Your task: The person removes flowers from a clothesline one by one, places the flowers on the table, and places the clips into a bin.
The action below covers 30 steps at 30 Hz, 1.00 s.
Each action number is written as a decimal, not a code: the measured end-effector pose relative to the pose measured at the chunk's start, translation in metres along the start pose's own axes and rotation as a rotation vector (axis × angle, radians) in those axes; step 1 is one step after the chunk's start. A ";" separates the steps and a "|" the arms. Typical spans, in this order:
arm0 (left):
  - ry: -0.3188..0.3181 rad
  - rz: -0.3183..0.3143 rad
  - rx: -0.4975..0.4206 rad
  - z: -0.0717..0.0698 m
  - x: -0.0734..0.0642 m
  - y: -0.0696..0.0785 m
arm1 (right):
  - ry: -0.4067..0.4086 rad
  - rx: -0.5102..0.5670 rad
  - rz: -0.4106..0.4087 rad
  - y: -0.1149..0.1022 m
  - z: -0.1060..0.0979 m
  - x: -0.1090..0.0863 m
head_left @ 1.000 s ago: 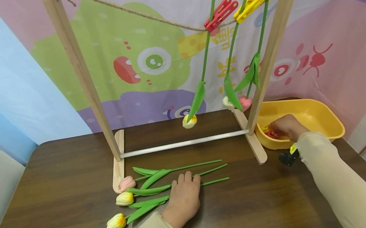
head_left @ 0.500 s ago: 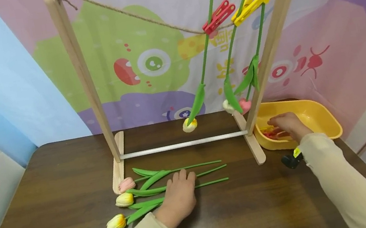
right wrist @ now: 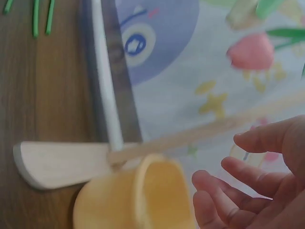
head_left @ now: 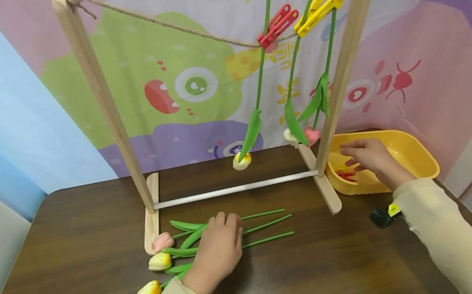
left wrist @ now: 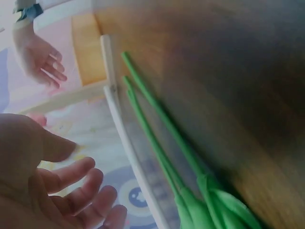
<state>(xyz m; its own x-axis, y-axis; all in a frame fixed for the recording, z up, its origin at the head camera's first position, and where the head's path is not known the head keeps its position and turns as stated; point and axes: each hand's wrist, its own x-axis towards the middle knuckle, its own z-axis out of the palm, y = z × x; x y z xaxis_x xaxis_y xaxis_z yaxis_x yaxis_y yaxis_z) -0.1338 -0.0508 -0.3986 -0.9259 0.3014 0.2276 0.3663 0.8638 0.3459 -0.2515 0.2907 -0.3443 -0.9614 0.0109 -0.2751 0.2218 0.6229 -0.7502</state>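
Observation:
My left hand [head_left: 217, 246] hovers low over three artificial tulips, its fingers loosely bent and holding nothing in the left wrist view. One lying tulip is pink [head_left: 162, 241]; the two nearer ones are a yellow-white tulip [head_left: 160, 261] and another yellow-white tulip [head_left: 148, 292]. Their green stems [head_left: 268, 226] point right. Above the yellow basin [head_left: 427, 169] is my right hand [head_left: 374, 163], fingers spread and nothing between them, as the right wrist view [right wrist: 243, 186] of its fingers confirms. Red clothespins [head_left: 346, 176] lie in the basin.
A wooden frame [head_left: 104, 104] stands behind the lying tulips with a rope [head_left: 177, 20] strung across it. Three tulips hang head down near the right post [head_left: 344, 53], clipped by a red clothespin [head_left: 278, 25] and yellow clothespins [head_left: 316, 15]. A white bar [head_left: 234, 189] joins the frame's feet.
My right hand has come up from the clothespins in the basin and its fingers have spread. My left hand has slid left along the tulips and lifted slightly.

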 end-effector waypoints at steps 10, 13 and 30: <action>0.058 -0.060 -0.202 -0.020 0.008 -0.005 | 0.073 -0.011 -0.107 -0.035 0.008 -0.030; 0.083 -0.085 -0.253 -0.025 0.010 -0.005 | 0.087 0.008 -0.160 -0.042 0.011 -0.037; 0.198 -0.085 -0.407 -0.046 0.018 -0.001 | 0.101 0.151 -0.327 -0.086 0.031 -0.062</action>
<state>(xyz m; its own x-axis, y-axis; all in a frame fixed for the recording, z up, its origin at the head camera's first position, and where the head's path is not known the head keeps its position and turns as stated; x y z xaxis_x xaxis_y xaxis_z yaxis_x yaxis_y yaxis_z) -0.1470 -0.0645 -0.3528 -0.9333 0.1194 0.3387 0.3330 0.6411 0.6915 -0.2054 0.2124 -0.2814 -0.9949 -0.0876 0.0494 -0.0858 0.4840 -0.8709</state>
